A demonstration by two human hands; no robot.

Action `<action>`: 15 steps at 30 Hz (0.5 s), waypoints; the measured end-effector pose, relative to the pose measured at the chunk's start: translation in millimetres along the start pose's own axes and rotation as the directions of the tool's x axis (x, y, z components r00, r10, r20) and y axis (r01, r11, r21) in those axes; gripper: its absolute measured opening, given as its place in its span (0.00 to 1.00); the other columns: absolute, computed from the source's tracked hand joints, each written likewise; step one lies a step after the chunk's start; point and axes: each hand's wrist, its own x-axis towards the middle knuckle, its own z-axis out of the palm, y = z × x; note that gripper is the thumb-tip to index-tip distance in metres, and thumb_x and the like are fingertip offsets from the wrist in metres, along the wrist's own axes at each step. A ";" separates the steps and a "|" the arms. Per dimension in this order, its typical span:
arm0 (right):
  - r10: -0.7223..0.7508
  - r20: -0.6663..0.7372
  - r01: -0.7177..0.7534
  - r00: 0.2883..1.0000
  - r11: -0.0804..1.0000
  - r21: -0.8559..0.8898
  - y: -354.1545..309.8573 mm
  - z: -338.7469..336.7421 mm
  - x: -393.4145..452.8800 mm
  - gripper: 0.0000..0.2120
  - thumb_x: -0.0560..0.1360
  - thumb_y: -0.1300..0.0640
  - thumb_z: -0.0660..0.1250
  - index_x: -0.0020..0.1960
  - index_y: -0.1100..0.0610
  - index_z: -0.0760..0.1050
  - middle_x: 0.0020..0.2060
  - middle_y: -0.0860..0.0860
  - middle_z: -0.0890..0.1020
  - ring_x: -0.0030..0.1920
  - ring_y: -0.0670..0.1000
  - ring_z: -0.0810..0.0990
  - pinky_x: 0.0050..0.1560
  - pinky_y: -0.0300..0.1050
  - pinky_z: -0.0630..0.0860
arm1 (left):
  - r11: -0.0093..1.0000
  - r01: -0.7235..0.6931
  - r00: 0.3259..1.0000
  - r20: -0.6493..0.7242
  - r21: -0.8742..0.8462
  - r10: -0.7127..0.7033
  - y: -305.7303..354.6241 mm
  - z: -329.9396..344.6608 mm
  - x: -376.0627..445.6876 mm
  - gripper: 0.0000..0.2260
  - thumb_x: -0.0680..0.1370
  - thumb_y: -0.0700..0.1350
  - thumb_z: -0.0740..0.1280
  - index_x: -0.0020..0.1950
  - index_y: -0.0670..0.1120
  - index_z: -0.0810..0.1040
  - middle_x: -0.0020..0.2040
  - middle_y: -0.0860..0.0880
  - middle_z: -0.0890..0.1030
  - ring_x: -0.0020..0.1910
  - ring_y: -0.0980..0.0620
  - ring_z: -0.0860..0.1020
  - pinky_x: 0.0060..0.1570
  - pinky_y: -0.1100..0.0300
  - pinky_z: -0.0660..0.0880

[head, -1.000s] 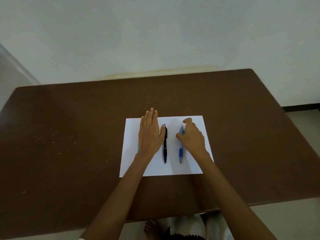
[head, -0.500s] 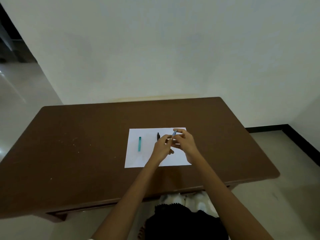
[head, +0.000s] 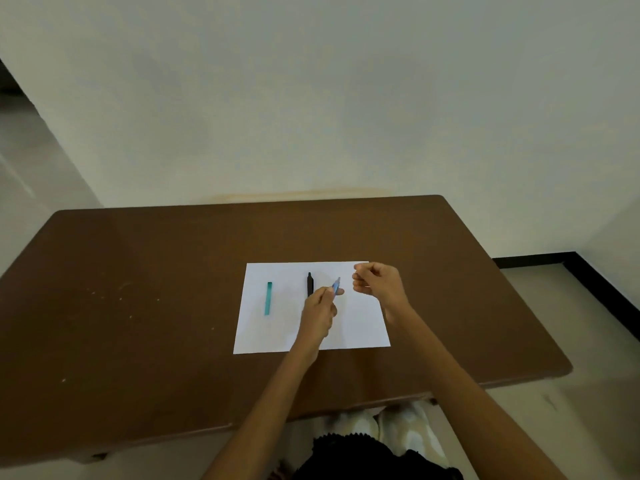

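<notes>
Head view puts the left hand (head: pixel 318 315) over the middle of the paper (head: pixel 356 329), fingers curled round the lower end of a blue pen (head: pixel 336 285). The pen is held clear of the sheet, slanting up and to the right, its pale end pointing toward the right hand (head: pixel 379 284). That hand hovers just beside the pen's end without touching it, fingers curled in and thumb against forefinger. Whether it pinches anything small cannot be told.

The step looks like work on the pen's end, perhaps a cap coming off or going on. If so, the next move calls for bringing the two hands into line along the pen's axis, with the left keeping the barrel steady.

A black pen (head: pixel 310 284) lies on the paper just left of the left hand, its lower end hidden behind the fingers. A teal stick (head: pixel 268 298) lies well apart to the left, parallel to it. The sheet rests on a brown table (head: pixel 138 271) with pale specks (head: pixel 121 296) on its left part. Nothing stands between the hands. The black pen is near enough to be knocked if the left hand drops. A pale wall (head: pixel 311 116) rises behind the table.
</notes>
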 end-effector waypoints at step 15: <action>-0.183 0.185 0.260 0.966 0.687 -0.678 47.0 42.0 77.3 0.13 0.76 0.53 0.65 0.56 0.59 0.79 0.54 0.55 0.81 0.52 0.53 0.79 0.53 0.41 0.73 | 0.983 0.074 0.997 -0.001 -0.170 -0.075 -13.5 -10.8 51.0 0.16 0.82 0.47 0.49 0.49 0.47 0.76 0.32 0.46 0.75 0.25 0.53 0.70 0.26 0.65 0.72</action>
